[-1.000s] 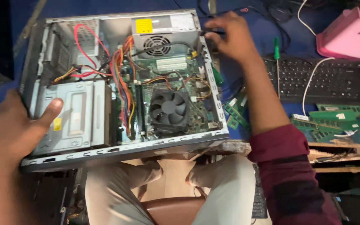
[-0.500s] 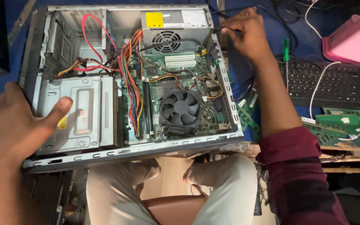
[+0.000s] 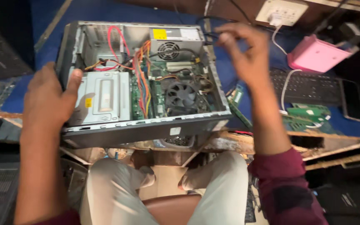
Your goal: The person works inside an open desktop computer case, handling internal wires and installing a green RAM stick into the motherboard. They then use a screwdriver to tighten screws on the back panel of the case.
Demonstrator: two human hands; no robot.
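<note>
right hand (image 3: 246, 50) blurred, fingertips pinched, contents unclear | left hand (image 3: 48, 98) grips computer case (image 3: 146, 129) edge, hiding that corner | keyboard (image 3: 309, 87), pink box (image 3: 317, 56) beside

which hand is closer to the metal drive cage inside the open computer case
Left. The left hand grips the case edge with its thumb lying on the drive cage. The right hand is raised off the case's far right corner, apart from the cage.

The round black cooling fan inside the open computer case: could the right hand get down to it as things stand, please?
Probably yes. The right hand hovers by the grey metal computer case's far corner with nothing clearly held, the side panel is off, and the black cooling fan lies uncovered; only thin coloured wires run beside it.
</note>
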